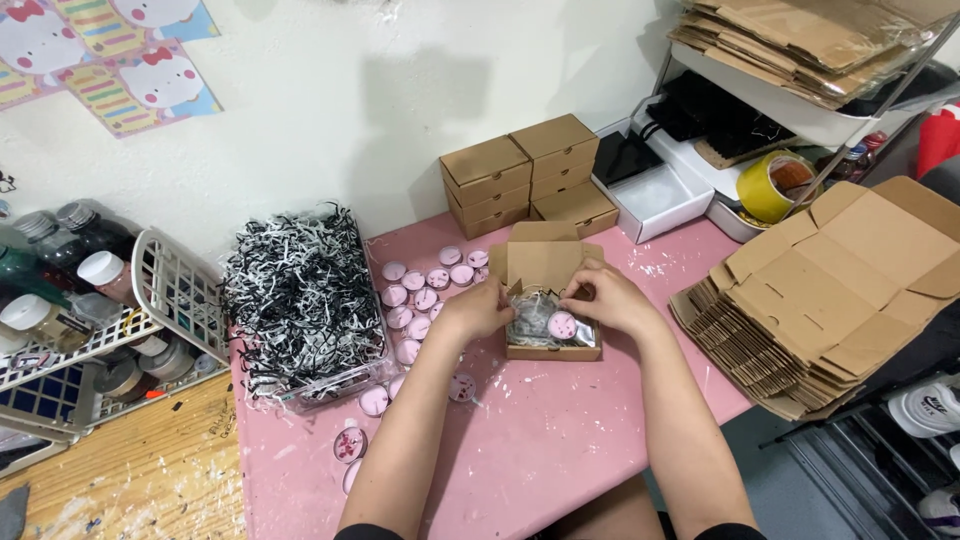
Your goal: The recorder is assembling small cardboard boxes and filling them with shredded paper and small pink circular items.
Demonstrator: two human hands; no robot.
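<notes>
Both hands at a small open carton on the pink desk [560, 440]

Left hand [480, 310] and right hand [603, 297], fingers curled, pinch the rim of the small cardboard box [548, 300] mid-desk; a pink round candle [562, 325] lies inside on shredded paper.

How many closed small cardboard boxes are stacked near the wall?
5, it seems. They stand in two stacks at the back of the pink table: the left stack has two, the right stack has three, its lowest box standing forward. More may be hidden behind.
</notes>
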